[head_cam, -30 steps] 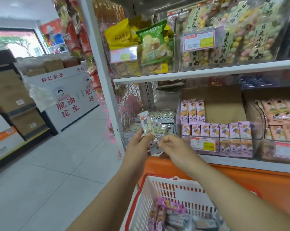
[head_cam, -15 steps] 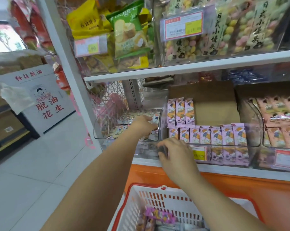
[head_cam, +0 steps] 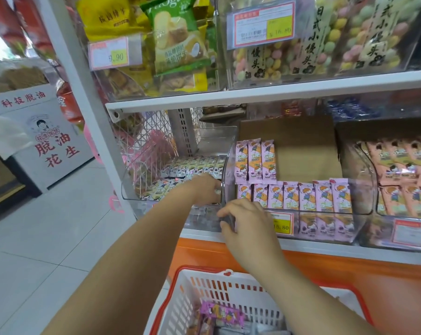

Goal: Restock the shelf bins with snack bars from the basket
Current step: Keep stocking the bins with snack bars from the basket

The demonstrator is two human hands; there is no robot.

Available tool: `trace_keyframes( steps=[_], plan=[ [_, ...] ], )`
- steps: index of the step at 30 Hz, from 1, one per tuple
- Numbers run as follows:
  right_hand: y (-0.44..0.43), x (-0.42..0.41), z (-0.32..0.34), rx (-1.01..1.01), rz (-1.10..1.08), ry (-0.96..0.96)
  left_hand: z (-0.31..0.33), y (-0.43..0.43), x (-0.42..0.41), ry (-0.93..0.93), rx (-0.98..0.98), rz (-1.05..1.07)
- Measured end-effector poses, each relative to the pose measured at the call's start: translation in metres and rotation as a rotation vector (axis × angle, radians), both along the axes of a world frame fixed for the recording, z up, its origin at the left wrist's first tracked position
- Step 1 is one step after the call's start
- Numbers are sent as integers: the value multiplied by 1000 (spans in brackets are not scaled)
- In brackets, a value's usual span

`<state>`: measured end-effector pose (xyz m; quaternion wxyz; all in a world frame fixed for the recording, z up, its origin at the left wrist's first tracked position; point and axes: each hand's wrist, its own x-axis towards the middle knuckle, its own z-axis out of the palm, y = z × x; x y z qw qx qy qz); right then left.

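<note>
Three clear plastic shelf bins side by side on one white shelf board (head_cam: 313, 247). As landmark, the middle clear bin (head_cam: 364, 189), stocked with pink-wrapped snack bars (head_cam: 306, 197): three standing in its back row, seven in its front row. To its left, a second clear bin (head_cam: 132, 187) of green-and-white wrapped bars (head_cam: 180, 169), too overlapped to count. To its right, a third clear bin (head_cam: 380, 204) of peach-wrapped bars (head_cam: 398, 160). Left hand (head_cam: 206, 189) reached into the bin left of the landmark, fingers down on the green-and-white bars; holding one or not, cannot tell. Right hand (head_cam: 245, 223) at the landmark's front left corner, fingers curled against clear plastic; which bin's wall gripped, cannot tell. Two hands near each other, not touching. Below the landmark, one white slotted plastic basket with a red rim (head_cam: 229, 288), with one purple-wrapped bar (head_cam: 219, 313) inside among blurred others.
</note>
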<state>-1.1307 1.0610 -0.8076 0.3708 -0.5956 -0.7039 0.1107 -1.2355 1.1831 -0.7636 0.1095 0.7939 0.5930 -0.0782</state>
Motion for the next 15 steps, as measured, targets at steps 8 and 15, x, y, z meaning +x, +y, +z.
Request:
trace_keyframes(
  steps=[8,15],
  plan=[
    [-1,4,-2,-26,33,-33,-9,16,-11,142,23,-42],
    [-1,6,-1,-25,46,-41,-13,21,-16,26,-64,-62]
  ],
)
